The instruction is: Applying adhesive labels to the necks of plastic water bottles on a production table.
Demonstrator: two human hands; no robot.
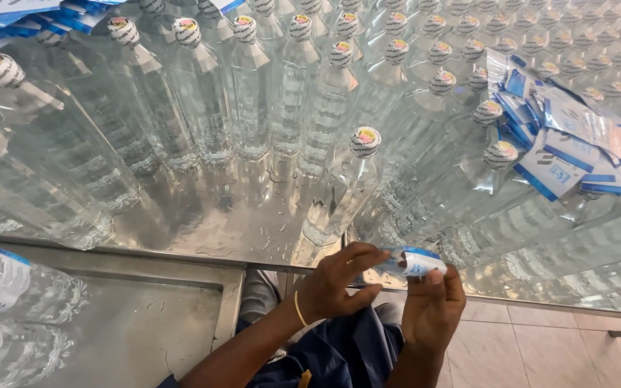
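Observation:
Both my hands are low in the frame, in front of the metal table's edge (181, 255). Between them is a blue and white plastic label sleeve (415, 263). My left hand (336, 284), with a thin yellow band on the wrist, pinches its left end. My right hand (433, 305) grips it from below and behind. Just beyond the hands stands a clear plastic bottle (339, 194) with a patterned sealed cap and no label, the nearest of several packed on the table.
Rows of capped clear bottles (296, 86) cover the wet metal table. A loose pile of blue and white label sleeves (569, 144) lies on the bottle tops at right. Labelled bottles (8, 287) lie in a lower metal tray at left. Tiled floor (526, 352) lies below right.

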